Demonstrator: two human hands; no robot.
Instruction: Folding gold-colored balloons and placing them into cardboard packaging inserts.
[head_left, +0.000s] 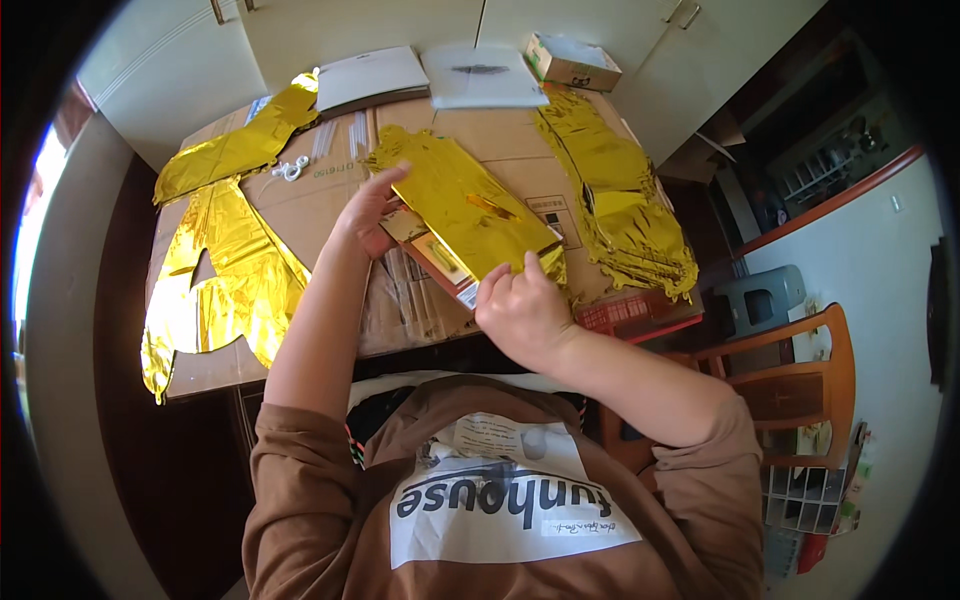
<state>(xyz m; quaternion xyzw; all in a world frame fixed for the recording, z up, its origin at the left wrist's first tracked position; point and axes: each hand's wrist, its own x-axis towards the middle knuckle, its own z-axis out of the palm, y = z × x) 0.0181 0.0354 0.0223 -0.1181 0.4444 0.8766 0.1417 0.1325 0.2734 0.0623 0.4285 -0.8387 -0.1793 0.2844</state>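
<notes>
A flat gold foil balloon lies tilted over a flattened cardboard sheet on the table. My left hand touches its far left edge with fingers spread along the foil. My right hand pinches its near corner between thumb and fingers. Under the foil sits a clear packet with an orange card.
More flat gold foil shapes lie at the left, far left and right. White booklets, a paper sheet, a small carton, white ribbon, a red crate and a wooden chair surround the table.
</notes>
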